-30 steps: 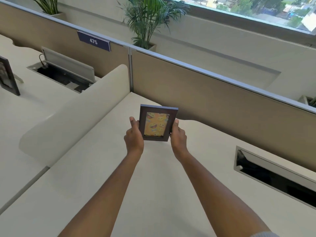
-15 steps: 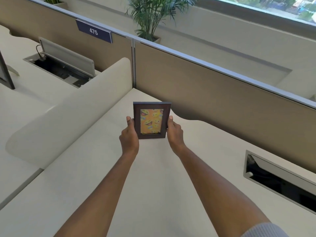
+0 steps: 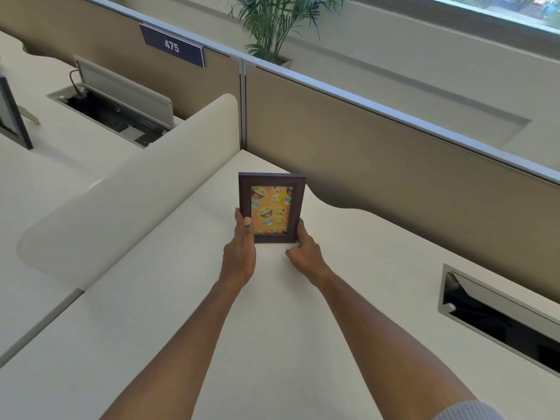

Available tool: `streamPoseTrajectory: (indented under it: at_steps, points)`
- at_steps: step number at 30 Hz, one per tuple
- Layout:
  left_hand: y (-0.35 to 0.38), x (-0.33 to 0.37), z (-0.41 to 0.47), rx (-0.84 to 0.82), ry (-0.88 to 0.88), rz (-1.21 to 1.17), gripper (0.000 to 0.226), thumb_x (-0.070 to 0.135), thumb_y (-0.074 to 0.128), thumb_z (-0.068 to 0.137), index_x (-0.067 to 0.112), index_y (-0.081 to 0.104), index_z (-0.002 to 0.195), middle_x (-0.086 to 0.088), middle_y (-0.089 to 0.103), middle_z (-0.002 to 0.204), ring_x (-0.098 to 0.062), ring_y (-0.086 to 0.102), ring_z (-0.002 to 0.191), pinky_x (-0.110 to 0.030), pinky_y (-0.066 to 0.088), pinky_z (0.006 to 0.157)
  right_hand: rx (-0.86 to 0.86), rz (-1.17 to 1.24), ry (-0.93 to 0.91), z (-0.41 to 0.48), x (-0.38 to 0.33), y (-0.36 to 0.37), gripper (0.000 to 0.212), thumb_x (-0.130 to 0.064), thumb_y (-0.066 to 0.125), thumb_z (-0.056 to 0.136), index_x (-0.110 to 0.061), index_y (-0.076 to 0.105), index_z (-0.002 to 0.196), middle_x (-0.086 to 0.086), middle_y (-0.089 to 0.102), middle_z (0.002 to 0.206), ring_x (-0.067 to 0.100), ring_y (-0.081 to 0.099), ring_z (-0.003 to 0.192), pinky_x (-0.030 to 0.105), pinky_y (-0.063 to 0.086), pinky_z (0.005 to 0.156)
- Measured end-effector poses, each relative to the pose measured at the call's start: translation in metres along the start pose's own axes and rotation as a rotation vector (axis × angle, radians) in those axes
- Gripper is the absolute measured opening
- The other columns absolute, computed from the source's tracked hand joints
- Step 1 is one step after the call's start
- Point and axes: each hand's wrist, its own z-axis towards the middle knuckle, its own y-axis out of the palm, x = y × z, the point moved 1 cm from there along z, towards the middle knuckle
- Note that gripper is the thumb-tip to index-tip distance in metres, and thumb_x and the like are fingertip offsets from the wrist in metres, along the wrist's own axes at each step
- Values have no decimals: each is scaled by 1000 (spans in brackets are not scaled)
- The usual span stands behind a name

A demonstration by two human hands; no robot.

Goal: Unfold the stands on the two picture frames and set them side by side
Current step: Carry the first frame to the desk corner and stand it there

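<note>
A dark brown picture frame [image 3: 271, 189] with an orange emoji picture stands upright, its bottom edge on the white desk [image 3: 272, 298] near the back corner. My left hand [image 3: 240, 253] grips its lower left side, thumb on the front. My right hand [image 3: 304, 251] holds the lower right corner, fingers curled. Its stand is hidden behind it. A second frame [image 3: 12, 116] with a dark border stands on the neighbouring desk at the far left edge, its stand leg showing behind it.
A tan partition [image 3: 394, 165] runs behind the desk. A rounded white divider [image 3: 136, 189] separates it from the left desk. A cable hatch [image 3: 497, 316] is set into the desk at right; another hatch [image 3: 115, 107] stands open at left.
Both hands lowered the frame from the air down onto the desk and turned it straight. My hands slid down to its lower part.
</note>
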Motion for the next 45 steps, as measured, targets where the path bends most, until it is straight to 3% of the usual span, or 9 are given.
streamPoseTrajectory:
  at_steps: [4, 9, 14, 17, 21, 27, 31, 40, 45]
  points:
    - [-3, -2, 0, 5, 11, 38, 90, 90, -2, 76, 53, 5, 158, 26, 46, 84, 5, 41, 66, -13, 28, 59, -15, -34, -4, -2, 1, 1, 92, 2, 52, 87, -33, 14, 163, 3, 60, 142, 30, 60, 123, 30, 49, 98]
    - [-4, -6, -1, 19, -2, 58, 87, 88, -1, 79, 53, 7, 158, 25, 43, 77, 4, 41, 66, -16, 30, 58, -31, -63, 0, -5, 0, -2, 90, 1, 52, 88, -29, 13, 163, 6, 59, 143, 30, 58, 125, 28, 47, 97]
    - [-4, -7, -1, 8, -1, 102, 82, 85, 0, 83, 53, 4, 158, 17, 57, 87, 1, 48, 68, -17, 35, 59, -39, -56, 9, -7, -1, -2, 92, 0, 50, 88, -32, 9, 164, 6, 57, 147, 31, 57, 127, 34, 48, 104]
    - [-3, -11, -1, -2, -26, 122, 83, 84, 4, 85, 48, 1, 160, -14, 63, 134, -34, 69, 95, -43, 55, 83, -25, 5, 48, -11, 1, 0, 93, -1, 51, 90, -32, 3, 164, 2, 49, 157, 29, 53, 134, 37, 46, 107]
    - [1, -20, -9, 16, -80, 121, 99, 84, 10, 83, 27, 5, 164, -33, 62, 129, -47, 64, 112, -58, 51, 99, 30, 66, 99, -21, 8, 8, 88, -2, 53, 93, -23, 7, 165, -1, 30, 168, 25, 39, 149, 34, 40, 114]
    - [6, -27, -15, 13, -25, 196, 86, 69, 41, 95, 14, 27, 159, -20, 61, 138, -39, 62, 120, -51, 49, 104, 16, 32, 90, -23, 8, 14, 82, 0, 52, 92, -19, 16, 163, 6, 40, 163, 29, 47, 143, 41, 45, 115]
    - [8, -29, -11, 10, 4, 268, 90, 55, 63, 92, 9, 26, 160, -13, 41, 160, -36, 44, 142, -48, 40, 115, -1, -8, 87, -24, 5, 12, 83, 2, 50, 91, -17, 14, 164, 7, 38, 163, 30, 45, 144, 43, 43, 116]
    - [7, -32, -8, 8, 16, 298, 87, 48, 68, 91, 8, 29, 159, -12, 43, 159, -36, 44, 142, -48, 41, 114, -24, -39, 89, -24, 1, 12, 82, 2, 50, 92, -15, 13, 163, 9, 37, 164, 31, 43, 145, 45, 41, 118]
    - [6, -32, -6, 44, -44, 261, 87, 56, 58, 96, 5, 26, 159, -16, 50, 154, -36, 51, 136, -44, 43, 113, -4, 17, 100, -25, 1, 10, 80, 0, 50, 93, -16, 15, 163, 8, 39, 163, 32, 46, 143, 46, 44, 116]
